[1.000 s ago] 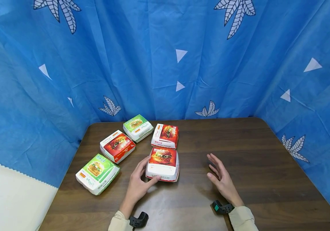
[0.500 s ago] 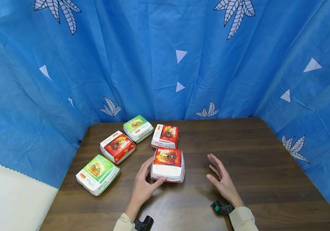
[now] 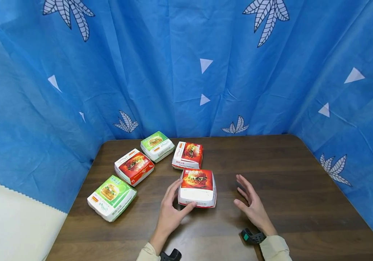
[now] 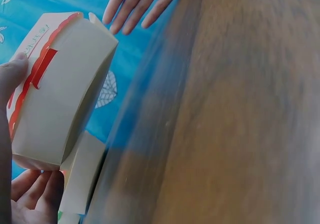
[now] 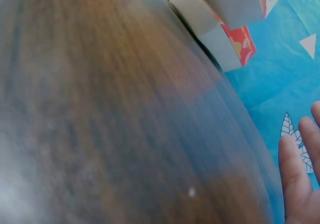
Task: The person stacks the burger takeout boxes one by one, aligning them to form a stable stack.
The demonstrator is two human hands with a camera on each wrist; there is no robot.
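My left hand (image 3: pixel 170 214) holds a red-and-white burger box (image 3: pixel 197 188) by its left side, thumb on the near face and fingers at the far left. In the left wrist view the held box (image 4: pixel 65 88) hangs tilted, clear of the wood. To the right of the box my right hand (image 3: pixel 254 210) is apart from it, its fingers extended and touching nothing. Just behind the held box stands another red burger box (image 3: pixel 188 156) on the table.
Left on the brown table (image 3: pixel 255 159) lie a green burger box (image 3: pixel 112 197), a red one (image 3: pixel 134 166) and a second green one (image 3: pixel 157 145). A blue curtain (image 3: pixel 186 65) borders the table's back and sides.
The held burger box has moved right with my left hand, away from the boxes on the left. My right hand stays nearly where it was.
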